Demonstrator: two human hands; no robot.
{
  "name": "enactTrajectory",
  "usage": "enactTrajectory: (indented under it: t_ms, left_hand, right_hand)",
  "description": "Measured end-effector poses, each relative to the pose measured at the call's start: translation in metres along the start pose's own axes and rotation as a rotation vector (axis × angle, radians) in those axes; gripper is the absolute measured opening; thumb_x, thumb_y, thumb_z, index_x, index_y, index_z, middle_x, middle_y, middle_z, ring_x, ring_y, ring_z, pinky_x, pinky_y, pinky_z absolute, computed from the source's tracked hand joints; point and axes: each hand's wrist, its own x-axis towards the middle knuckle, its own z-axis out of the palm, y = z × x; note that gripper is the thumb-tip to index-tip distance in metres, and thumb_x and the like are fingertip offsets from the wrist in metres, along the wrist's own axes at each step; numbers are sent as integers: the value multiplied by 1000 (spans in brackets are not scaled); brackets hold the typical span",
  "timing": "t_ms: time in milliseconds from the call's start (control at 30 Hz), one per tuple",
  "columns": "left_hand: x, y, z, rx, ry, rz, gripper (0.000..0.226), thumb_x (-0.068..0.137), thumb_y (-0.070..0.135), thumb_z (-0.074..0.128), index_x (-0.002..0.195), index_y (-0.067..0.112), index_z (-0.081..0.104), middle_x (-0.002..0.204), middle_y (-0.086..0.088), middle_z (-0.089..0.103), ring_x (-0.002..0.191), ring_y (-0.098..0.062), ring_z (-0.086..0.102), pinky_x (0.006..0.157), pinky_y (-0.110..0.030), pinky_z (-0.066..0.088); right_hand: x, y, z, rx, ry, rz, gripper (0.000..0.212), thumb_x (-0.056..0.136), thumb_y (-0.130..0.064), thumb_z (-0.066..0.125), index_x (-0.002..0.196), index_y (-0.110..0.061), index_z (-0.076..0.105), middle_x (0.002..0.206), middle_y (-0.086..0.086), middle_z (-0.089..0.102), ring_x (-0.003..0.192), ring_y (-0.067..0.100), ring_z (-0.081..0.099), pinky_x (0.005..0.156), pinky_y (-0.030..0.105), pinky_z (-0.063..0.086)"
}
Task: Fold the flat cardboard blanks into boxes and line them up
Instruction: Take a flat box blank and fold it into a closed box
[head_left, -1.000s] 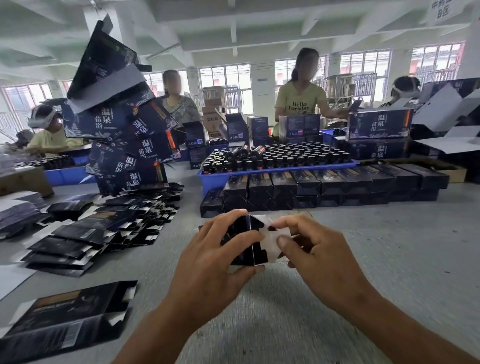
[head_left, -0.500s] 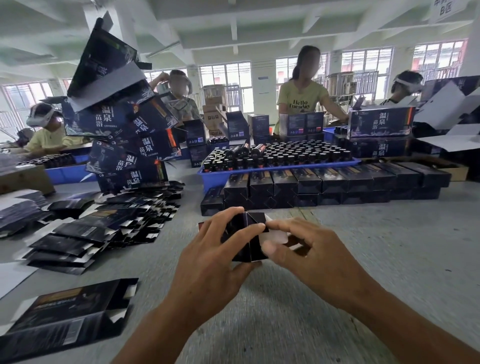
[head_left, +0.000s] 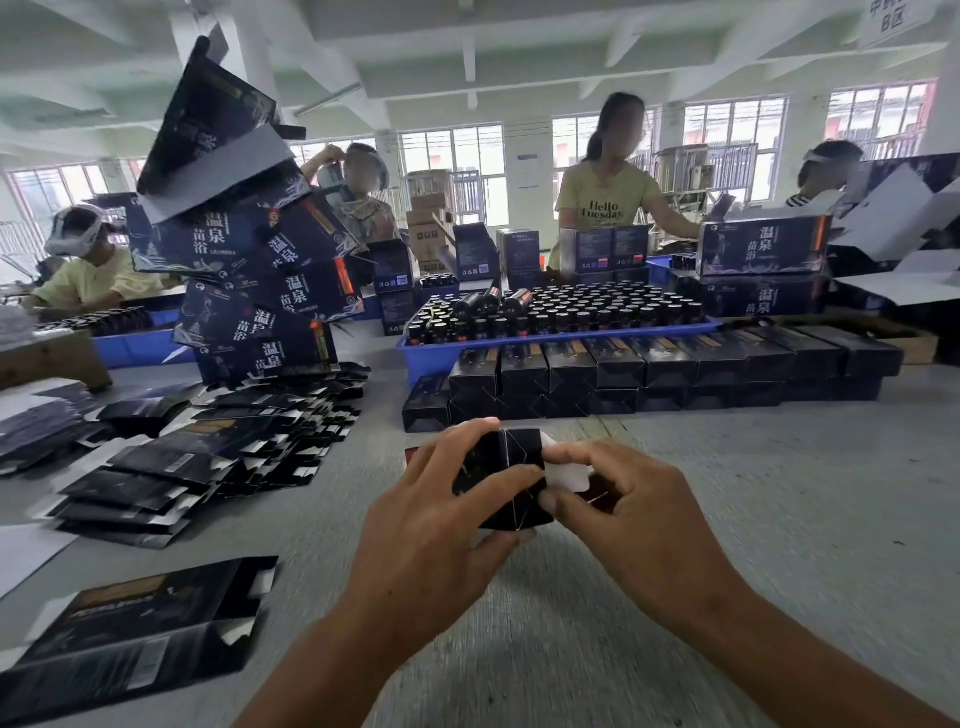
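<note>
Above surface (head_left: 779, 493): left hand (head_left: 431, 530) grips box (head_left: 506, 478); right hand (head_left: 634, 514) fingers now pinching white flap (head_left: 569, 475) nearly shut — end closing.

- The box (head_left: 511, 475) is dark, glossy printed cardboard with a white matt flap.
- The flat blanks (head_left: 208, 457) look glossy.
- The table (head_left: 753, 519) is rough grey cloth.
- The tray (head_left: 561, 343) is blue plastic.

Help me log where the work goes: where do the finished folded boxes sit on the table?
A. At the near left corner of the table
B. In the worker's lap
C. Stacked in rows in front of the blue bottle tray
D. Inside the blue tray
C: the folded boxes stand stacked in rows right in front of the blue tray, which holds bottles.
</note>
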Motion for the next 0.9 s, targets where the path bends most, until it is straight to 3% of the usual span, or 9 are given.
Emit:
enactTrajectory:
  t_ms: [67, 167, 233, 300, 400, 667, 767, 900]
  left_hand:
    - [0, 0, 0, 13, 4, 3, 45, 83, 48, 68, 125, 33, 65, 144, -5, 51, 124, -27, 56, 77, -37, 61]
    - [0, 0, 0, 32, 23, -16, 46, 81, 46, 70, 125, 30, 67, 144, -8, 52, 123, -31, 58, 77, -38, 60]
    - [1, -1, -1, 33, 38, -34, 47, 81, 46, 70, 124, 30, 68, 145, -9, 52, 122, -32, 59, 75, -37, 59]
    - [0, -1, -1, 34, 49, -38, 46, 81, 46, 69, 125, 30, 68, 146, -9, 51, 121, -31, 59, 75, -36, 58]
    - [-1, -1, 0, 18, 71, -42, 49, 80, 46, 70, 126, 32, 65, 146, -6, 50, 123, -30, 58, 77, -35, 57]
    - [-1, 9, 4, -90, 110, -81, 88, 78, 56, 68, 153, 30, 30, 147, 14, 39, 125, -11, 51, 87, -26, 55]
    - [-1, 12, 6, -93, 105, -104, 93, 76, 57, 68, 153, 27, 27, 145, 14, 39, 123, -11, 52, 90, -24, 50]
    - [-2, 13, 8, -93, 94, -119, 97, 74, 50, 78, 152, 26, 26, 145, 13, 38, 126, -14, 52, 93, -23, 44]
  right_hand:
    - [0, -1, 0, 15, -4, -5, 35, 87, -23, 75, 119, -36, 66, 101, -25, 65, 98, -7, 60, 80, 9, 48]
    - [0, -2, -2, 124, -46, 21, 56, 88, -14, 72, 121, -55, 52, 105, -32, 64, 94, -7, 64, 73, 9, 51]
    - [1, -2, -3, 189, -71, 50, 64, 91, -6, 65, 127, -57, 50, 114, -26, 64, 96, -5, 65, 72, 11, 53]
    - [1, -1, -3, 242, -80, 71, 60, 94, -5, 59, 127, -55, 54, 116, -21, 65, 97, -2, 66, 72, 17, 56]
    - [1, -1, -2, 282, -84, 81, 55, 97, -12, 58, 125, -59, 55, 112, -27, 66, 95, 1, 67, 73, 21, 58]
    - [4, 2, -2, 315, -71, 136, 38, 95, -27, 64, 125, -49, 58, 104, -27, 68, 89, 5, 70, 68, 23, 58]
    - [4, 5, -1, 327, -82, 182, 25, 92, -26, 68, 113, -40, 67, 99, -23, 72, 84, 4, 71, 64, 21, 56]
    - [4, 5, -2, 393, -91, 203, 15, 91, -29, 70, 99, -41, 69, 91, -23, 74, 80, 3, 71, 62, 16, 55]
